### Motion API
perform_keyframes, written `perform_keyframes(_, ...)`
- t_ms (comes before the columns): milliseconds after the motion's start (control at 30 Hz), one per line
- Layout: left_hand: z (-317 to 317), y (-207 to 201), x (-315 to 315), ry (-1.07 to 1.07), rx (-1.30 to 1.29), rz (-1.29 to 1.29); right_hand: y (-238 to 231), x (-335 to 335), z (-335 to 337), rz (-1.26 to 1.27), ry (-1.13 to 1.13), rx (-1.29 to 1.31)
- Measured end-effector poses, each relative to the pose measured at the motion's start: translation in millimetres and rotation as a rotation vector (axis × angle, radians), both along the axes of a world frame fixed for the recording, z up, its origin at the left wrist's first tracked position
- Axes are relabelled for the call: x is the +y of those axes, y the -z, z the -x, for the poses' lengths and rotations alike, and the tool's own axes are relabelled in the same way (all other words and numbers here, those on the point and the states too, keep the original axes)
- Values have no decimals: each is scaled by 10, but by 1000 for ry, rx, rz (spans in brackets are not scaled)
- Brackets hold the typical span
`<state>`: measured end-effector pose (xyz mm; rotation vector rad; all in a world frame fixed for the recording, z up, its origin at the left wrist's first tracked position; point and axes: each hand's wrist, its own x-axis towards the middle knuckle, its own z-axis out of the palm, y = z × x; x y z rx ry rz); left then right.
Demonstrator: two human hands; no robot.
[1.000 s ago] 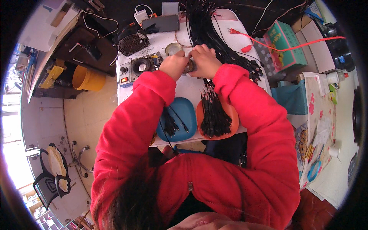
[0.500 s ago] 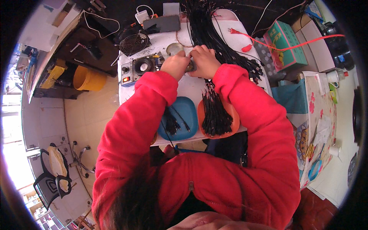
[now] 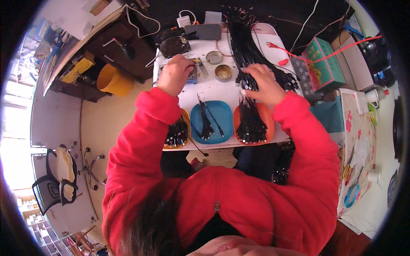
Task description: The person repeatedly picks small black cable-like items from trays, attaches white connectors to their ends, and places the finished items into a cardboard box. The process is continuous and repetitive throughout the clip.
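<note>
My left hand (image 3: 174,76) is over the control box (image 3: 192,77) at the left of the white table, its fingers curled; whatever they hold is hidden. My right hand (image 3: 263,82) reaches over the large bundle of black cables (image 3: 245,40), thumb and fingers apart above the pale connector ends. Between my hands stands an open round tin (image 3: 223,73) with yellowish-brown stuff inside. Its likely lid, a round metal disc (image 3: 214,57), lies just behind. Nearer me, an orange tray (image 3: 270,121) holds many short black cables (image 3: 251,126), and a blue tray (image 3: 224,112) holds fewer.
A yellow tray (image 3: 186,114) with cable pieces stands left of the blue one. At the back are a dark fan (image 3: 174,46), a dark flat slab (image 3: 203,32) and a white plug adapter (image 3: 183,21). A red cord (image 3: 316,57) crosses on the right, before a green box (image 3: 323,64).
My hands were together over the tin; now they are apart. The left has gone left to the control box, the right has moved right to the cables. The view has shifted.
</note>
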<state>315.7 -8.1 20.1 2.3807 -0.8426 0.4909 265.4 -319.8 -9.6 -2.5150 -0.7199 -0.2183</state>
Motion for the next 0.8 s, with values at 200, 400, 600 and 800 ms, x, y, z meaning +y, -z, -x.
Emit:
perform_keyframes(200,-246,216,426,-157,62,-69,-358,-90,789,-58,-180,85)
perform_keyframes(400,-525,518,497,-190,88,-325,-412,-87,896,-83,-192,118)
perform_keyframes(600,-616,594,491,-208,149,-430,-352,-122,805,-74,-193,130)
perform_keyframes(800,-648,556,443,-164,132,-516,-282,-89,783,-96,-212,161)
